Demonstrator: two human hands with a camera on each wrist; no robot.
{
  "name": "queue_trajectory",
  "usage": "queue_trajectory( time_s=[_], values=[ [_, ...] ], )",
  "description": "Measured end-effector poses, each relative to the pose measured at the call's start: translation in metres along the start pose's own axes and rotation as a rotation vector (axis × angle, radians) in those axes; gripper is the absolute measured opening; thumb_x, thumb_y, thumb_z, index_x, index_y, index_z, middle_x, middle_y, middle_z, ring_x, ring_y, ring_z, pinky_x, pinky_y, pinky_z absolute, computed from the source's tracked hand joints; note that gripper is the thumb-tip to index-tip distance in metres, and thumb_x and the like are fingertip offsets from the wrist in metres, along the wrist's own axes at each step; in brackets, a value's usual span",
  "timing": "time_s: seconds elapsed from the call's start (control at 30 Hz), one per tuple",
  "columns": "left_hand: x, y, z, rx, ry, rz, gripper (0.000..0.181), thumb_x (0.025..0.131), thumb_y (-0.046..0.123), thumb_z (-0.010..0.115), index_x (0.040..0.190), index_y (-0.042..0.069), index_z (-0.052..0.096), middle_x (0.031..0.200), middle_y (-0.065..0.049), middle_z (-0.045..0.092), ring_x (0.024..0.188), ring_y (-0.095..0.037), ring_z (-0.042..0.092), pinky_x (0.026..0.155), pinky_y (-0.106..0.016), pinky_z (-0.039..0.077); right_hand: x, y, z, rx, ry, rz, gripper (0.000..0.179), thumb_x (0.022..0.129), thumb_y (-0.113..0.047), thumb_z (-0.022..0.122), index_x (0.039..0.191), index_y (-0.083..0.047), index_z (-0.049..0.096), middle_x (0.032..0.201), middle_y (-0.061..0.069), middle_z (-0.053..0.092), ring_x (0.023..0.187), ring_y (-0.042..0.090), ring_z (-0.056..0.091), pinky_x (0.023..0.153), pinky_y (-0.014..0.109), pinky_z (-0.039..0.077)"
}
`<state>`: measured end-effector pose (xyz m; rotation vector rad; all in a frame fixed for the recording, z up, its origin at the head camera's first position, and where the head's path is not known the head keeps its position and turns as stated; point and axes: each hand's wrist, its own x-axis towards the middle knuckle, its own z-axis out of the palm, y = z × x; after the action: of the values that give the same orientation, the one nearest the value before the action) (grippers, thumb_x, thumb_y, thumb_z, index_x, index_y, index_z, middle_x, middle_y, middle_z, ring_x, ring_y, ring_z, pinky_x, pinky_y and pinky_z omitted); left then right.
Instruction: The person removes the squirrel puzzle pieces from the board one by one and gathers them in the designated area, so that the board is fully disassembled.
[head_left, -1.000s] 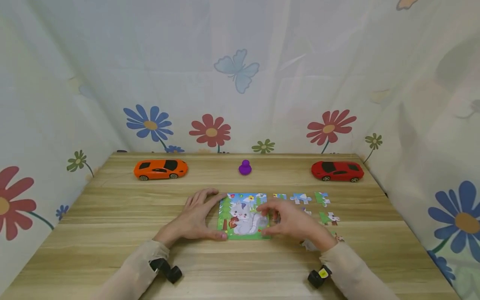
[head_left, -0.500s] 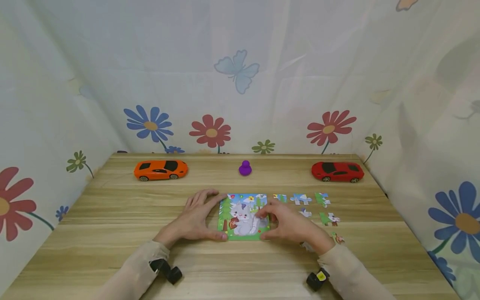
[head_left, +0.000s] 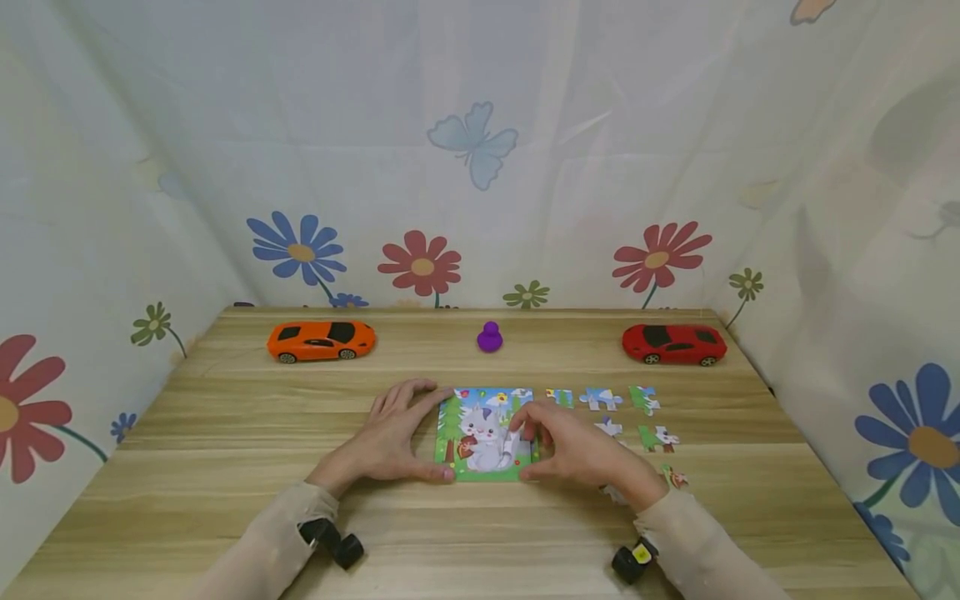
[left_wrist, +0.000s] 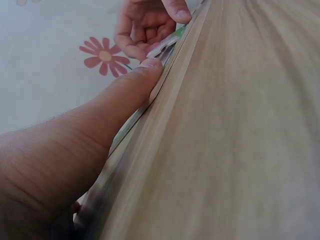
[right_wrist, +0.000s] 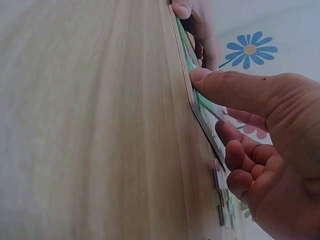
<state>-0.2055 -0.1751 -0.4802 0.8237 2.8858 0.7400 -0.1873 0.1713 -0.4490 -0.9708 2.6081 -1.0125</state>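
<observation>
A jigsaw puzzle [head_left: 476, 446] with a grey squirrel holding an acorn lies in a flat tray on the wooden table. My left hand [head_left: 393, 433] spans its left side, thumb and index fingertip resting at the two left corners. At the right side, my right hand [head_left: 577, 446] pinches a puzzle piece [right_wrist: 214, 107], which tilts up out of the picture in the right wrist view. That hand's thumb [right_wrist: 230, 87] rests by the tray's lower edge, its other fingers behind the raised piece. My right hand covers part of the picture's right edge.
Several loose puzzle pieces [head_left: 602, 398] lie right of the tray, some partly hidden by my right hand. Along the back stand an orange toy car [head_left: 321, 342], a purple knobbed object [head_left: 490, 337] and a red toy car [head_left: 673, 344]. A flowered curtain [head_left: 570, 208] surrounds the table.
My right hand has shifted slightly left onto the puzzle's right part, and a piece in the squirrel's tail area has come up tilted. The left hand has stayed in place.
</observation>
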Motion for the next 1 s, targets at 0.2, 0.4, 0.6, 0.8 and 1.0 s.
queue_trajectory(
  time_s=[0.2, 0.4, 0.6, 0.8, 1.0],
  values=[
    [-0.0003, 0.0006, -0.0007, 0.000, -0.002, 0.000, 0.128, 0.069, 0.091, 0.085, 0.173, 0.029, 0.043, 0.174, -0.011, 0.032, 0.160, -0.040, 0.027, 0.129, -0.073, 0.019, 0.0005, -0.0002, 0.0001, -0.003, 0.002, 0.019, 0.053, 0.085, -0.022, 0.101, 0.127, -0.015, 0.069, 0.104, -0.005, 0.063, 0.092, 0.017, 0.058, 0.079, 0.028, 0.050],
    [-0.0004, 0.0013, -0.0011, -0.006, -0.001, 0.003, 0.128, 0.069, 0.089, 0.086, 0.172, 0.028, 0.043, 0.174, -0.012, 0.032, 0.159, -0.041, 0.027, 0.129, -0.073, 0.019, 0.0009, -0.0012, 0.0001, -0.006, -0.003, 0.029, 0.052, 0.084, -0.023, 0.101, 0.126, -0.014, 0.072, 0.104, -0.005, 0.064, 0.091, 0.015, 0.056, 0.079, 0.027, 0.049],
    [-0.0003, 0.0013, -0.0012, -0.008, -0.003, 0.002, 0.128, 0.069, 0.088, 0.086, 0.173, 0.027, 0.043, 0.174, -0.012, 0.032, 0.160, -0.041, 0.027, 0.129, -0.073, 0.018, 0.0009, -0.0025, 0.0001, -0.020, 0.003, 0.026, 0.056, 0.085, -0.022, 0.100, 0.132, -0.011, 0.073, 0.105, -0.005, 0.065, 0.091, 0.014, 0.056, 0.078, 0.027, 0.049],
    [-0.0002, -0.0001, -0.0003, -0.008, 0.003, 0.009, 0.129, 0.069, 0.090, 0.085, 0.173, 0.028, 0.042, 0.174, -0.012, 0.032, 0.160, -0.040, 0.027, 0.129, -0.073, 0.018, 0.0009, -0.0033, 0.0000, -0.018, 0.024, 0.050, 0.055, 0.085, -0.023, 0.100, 0.132, -0.012, 0.073, 0.104, -0.005, 0.065, 0.091, 0.017, 0.057, 0.078, 0.027, 0.050],
    [0.0001, -0.0012, 0.0006, -0.005, 0.003, 0.010, 0.128, 0.069, 0.090, 0.085, 0.173, 0.028, 0.042, 0.175, -0.012, 0.032, 0.159, -0.041, 0.028, 0.129, -0.073, 0.018, -0.0014, -0.0047, -0.0060, -0.022, 0.069, 0.051, 0.052, 0.086, -0.025, 0.099, 0.130, -0.015, 0.074, 0.107, -0.005, 0.065, 0.091, 0.019, 0.058, 0.077, 0.028, 0.051]
  ],
)
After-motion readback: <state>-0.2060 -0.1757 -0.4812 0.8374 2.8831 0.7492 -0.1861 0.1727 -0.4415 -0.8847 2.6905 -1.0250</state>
